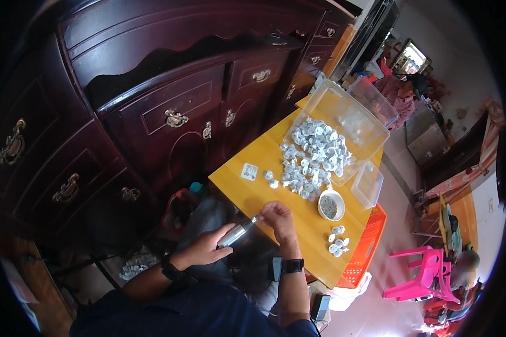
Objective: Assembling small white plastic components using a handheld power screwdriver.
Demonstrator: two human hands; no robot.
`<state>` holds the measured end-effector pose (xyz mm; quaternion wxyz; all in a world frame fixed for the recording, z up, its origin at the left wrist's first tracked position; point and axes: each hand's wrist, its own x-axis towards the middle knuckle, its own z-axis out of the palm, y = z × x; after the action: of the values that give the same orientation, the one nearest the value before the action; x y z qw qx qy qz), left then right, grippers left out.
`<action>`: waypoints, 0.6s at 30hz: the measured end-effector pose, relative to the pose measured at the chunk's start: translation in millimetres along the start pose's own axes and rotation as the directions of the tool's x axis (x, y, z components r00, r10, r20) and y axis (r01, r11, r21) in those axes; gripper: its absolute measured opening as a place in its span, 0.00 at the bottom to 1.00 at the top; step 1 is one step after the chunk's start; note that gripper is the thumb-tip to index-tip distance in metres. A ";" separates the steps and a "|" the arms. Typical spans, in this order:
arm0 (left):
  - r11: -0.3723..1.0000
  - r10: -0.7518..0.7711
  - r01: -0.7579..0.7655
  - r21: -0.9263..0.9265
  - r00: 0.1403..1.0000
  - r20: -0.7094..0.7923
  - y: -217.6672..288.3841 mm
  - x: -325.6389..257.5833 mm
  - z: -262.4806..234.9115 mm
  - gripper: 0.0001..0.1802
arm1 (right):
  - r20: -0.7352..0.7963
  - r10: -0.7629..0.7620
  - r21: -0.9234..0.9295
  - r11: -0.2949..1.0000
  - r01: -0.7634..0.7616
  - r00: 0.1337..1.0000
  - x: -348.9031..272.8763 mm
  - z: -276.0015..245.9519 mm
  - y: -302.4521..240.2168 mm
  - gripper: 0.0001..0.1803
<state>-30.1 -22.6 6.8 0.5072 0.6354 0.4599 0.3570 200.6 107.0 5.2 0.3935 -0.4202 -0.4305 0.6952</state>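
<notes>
Dark carved wooden cabinets (168,106) stood behind the small yellow table (253,194) I worked at. I had my left hand (205,250) wrapped around a silver cylindrical metal tool (237,232), tip aimed at my right hand (276,216), whose fingers were pinched together at the tool's tip, steadying something too small to make out. A tipped clear plastic bin (348,121) spilled small white round caps (312,157) within easy reach, beside a white bowl of grey grains (330,205).
</notes>
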 end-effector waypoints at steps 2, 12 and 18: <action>0.997 0.041 -0.040 0.063 0.999 -0.019 -3.9 -0.2 -0.3 0.36 | 0.008 0.013 -0.047 0.999 -0.013 1.000 1.5 0.3 -0.5 0.02; 0.788 -0.145 0.240 -0.567 0.967 0.208 -1.5 -5.4 -17.5 0.35 | 0.099 -0.064 0.177 0.983 0.045 0.993 4.8 5.6 14.7 0.03; 0.976 -0.094 0.100 -0.193 0.995 0.041 7.4 -8.9 -16.5 0.34 | 0.157 -0.063 -0.003 0.998 0.065 0.986 14.2 7.7 10.5 0.04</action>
<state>-46.5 -26.3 18.0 0.5910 0.5650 0.4453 0.3650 186.8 114.5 -5.9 0.3790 -0.3519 -0.4761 0.7112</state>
